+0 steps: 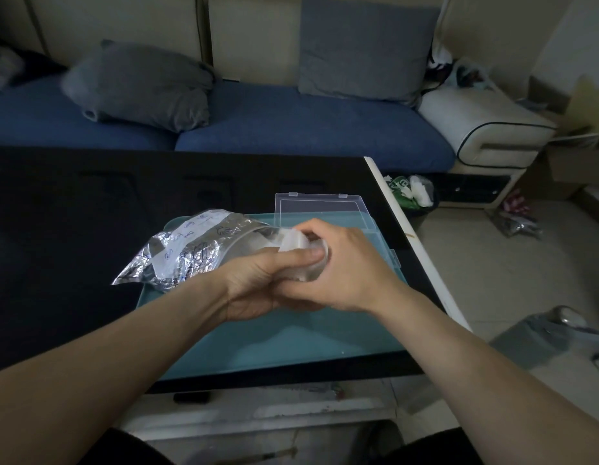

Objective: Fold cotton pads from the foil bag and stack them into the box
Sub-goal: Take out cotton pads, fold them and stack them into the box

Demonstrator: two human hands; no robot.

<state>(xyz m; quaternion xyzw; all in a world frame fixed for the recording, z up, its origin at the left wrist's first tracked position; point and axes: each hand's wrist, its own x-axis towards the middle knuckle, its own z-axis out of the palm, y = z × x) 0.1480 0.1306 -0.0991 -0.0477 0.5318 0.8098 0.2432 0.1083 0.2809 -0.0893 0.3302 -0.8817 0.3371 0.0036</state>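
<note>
At bag mouth [258, 243], cotton pad [293, 241] between both hands [301, 273].

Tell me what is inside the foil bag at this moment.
White cotton pads show at the open mouth of the foil bag, where the left hand and right hand meet. The crinkled foil hides whatever lies deeper inside.

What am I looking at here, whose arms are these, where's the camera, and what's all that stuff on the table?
The single picture comes from a camera worn on a person's head, looking down at their own bare arms; there is no machine. On the dark table lies a teal mat. The left hand grips the open mouth of a crinkled foil bag. The right hand is at that opening, on white cotton pads. Behind the hands stands a clear plastic box, lid open. A blue sofa sits beyond.
</note>
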